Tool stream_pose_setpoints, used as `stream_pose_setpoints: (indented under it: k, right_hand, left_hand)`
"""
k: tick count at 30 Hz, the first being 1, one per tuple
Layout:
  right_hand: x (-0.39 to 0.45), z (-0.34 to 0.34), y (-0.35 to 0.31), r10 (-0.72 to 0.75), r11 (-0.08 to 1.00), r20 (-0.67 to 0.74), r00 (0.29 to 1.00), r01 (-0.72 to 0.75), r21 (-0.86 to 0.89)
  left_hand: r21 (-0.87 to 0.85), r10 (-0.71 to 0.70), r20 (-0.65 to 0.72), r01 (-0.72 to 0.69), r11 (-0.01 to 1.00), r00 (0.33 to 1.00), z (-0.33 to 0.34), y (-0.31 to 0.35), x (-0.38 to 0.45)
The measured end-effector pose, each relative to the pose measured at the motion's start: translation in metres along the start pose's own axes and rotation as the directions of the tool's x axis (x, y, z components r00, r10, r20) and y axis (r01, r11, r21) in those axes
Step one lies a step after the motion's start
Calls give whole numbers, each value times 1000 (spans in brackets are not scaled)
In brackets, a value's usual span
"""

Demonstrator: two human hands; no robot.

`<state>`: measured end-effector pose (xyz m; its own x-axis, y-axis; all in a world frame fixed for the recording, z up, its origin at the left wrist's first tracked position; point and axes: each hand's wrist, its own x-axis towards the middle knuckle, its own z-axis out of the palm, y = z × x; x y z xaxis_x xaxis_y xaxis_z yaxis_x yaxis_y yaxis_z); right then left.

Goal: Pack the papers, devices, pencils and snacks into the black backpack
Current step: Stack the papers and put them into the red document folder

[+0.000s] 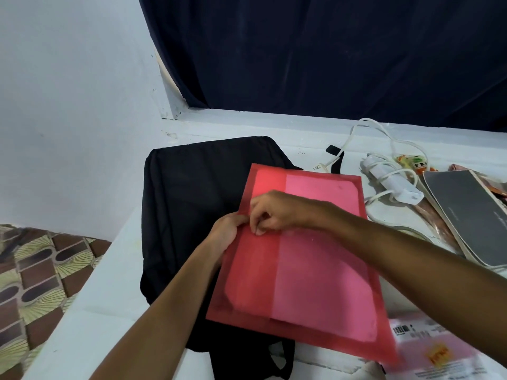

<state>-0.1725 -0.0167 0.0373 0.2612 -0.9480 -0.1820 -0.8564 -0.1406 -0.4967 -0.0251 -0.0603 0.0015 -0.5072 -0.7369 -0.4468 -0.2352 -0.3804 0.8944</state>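
**A:** Where's the folder against the bag from your seat?

**B:** I see the red folder (301, 259) lying across the right half of the black backpack (189, 204), which is flat on the white table (90, 325). The folder's long axis runs from near me away towards the dark curtain (329, 50), leaning a little left at the far end. Both hands meet at its left edge, right over the bag, so the bag is directly under and to the left of them.

**A:** Which hand is better placed?

**B:** My left hand (227, 231); it's at the edge with its thumb on top and fingers hidden beneath, so I read it as gripping the folder. The right hand (274, 212) crosses over the cover, its fingertips curled and pinching at that same edge.

**A:** Bag open?

**B:** I can't tell; no zip or mouth shows. I judge the move hinges on sliding the folder lengthwise into the bag.

**A:** And the rest?

**B:** Still out to the right: the white charger (395, 185) with its cable, a dark tablet (469, 215), a pink snack packet (436, 349)
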Motion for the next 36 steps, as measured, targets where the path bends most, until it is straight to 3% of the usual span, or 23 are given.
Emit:
stream_pose_setpoints:
  k: [4,8,14,17,20,22,24,29,33,36]
  right_hand:
    - [4,-2,10,113,988,-58,992,-106,110]
    - [1,-7,17,148,989,-120,982,-144,44]
    - [-16,-11,35,203,979,-144,969,-198,49]
    - [-29,-13,47,165,981,-190,968,-180,-66]
    - [-51,-9,50,-46,928,-282,958,-63,-367]
    - [-64,-4,48,-110,824,-193,975,-19,-566]
    - [-71,-3,39,-26,746,-116,993,-58,-663]
    - [-83,12,4,-36,748,-95,995,-36,-663]
    - [-81,13,-17,171,729,-40,984,-154,-667]
    - [-79,10,-32,235,746,13,972,-172,-644]
  left_hand:
    - [-58,-65,7,65,996,998,-2,0,-2]
    - [-40,-120,37,121,992,992,-5,-1,-2]
    - [-53,-88,95,93,994,992,-2,2,-3]
    - [-118,-88,98,99,988,991,-2,1,-4]
    - [-132,-83,101,96,987,991,-3,-2,-2]
    - [-139,-78,99,91,986,992,-4,-3,0]
    - [-140,-72,99,86,986,992,-3,-4,1]
    - [-174,-77,76,89,981,994,-1,-8,2]
    - [-150,-65,55,73,986,996,-2,-10,3]
    - [-146,-57,44,63,987,997,-2,-10,4]
